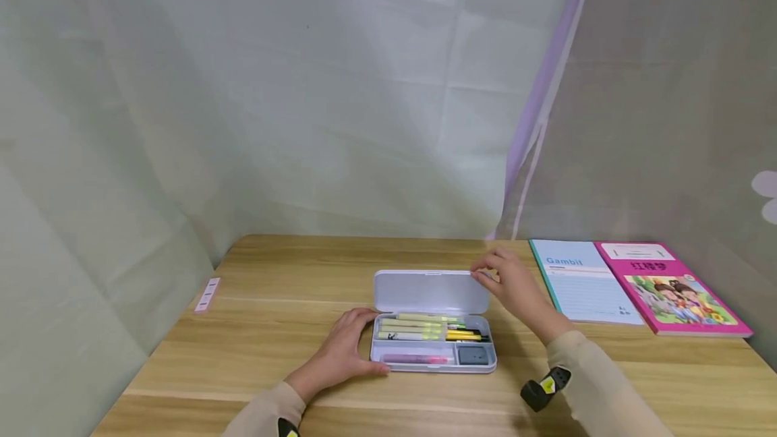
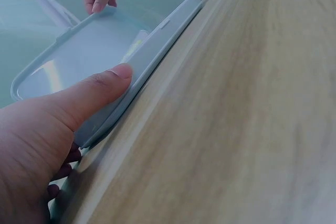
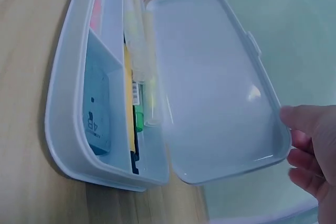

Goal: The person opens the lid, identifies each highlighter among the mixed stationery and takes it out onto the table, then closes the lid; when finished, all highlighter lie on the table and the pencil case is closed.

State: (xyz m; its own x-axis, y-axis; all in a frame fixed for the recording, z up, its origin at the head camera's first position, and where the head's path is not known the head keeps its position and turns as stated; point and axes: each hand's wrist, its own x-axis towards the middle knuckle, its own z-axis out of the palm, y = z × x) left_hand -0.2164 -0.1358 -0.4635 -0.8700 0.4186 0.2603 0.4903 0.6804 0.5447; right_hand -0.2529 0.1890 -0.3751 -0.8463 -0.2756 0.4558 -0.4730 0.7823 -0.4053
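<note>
Fingers (image 3: 304,161) of right hand (image 1: 516,290) pinch raised lid (image 1: 431,292) at its corner; left hand (image 1: 342,349) grips pencil case (image 3: 68,114), open on counter (image 1: 303,275). Apparent step: lid handling. Next move likely calls for a steady case.

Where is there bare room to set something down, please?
Bare tabletop lies between the pale strip and left hand, behind the raised lid, and in front of the pink book, right of the right sleeve. It is crowded at the pencil case, with the right hand on its lid, and where the notebook adjoins the pink book.
</note>
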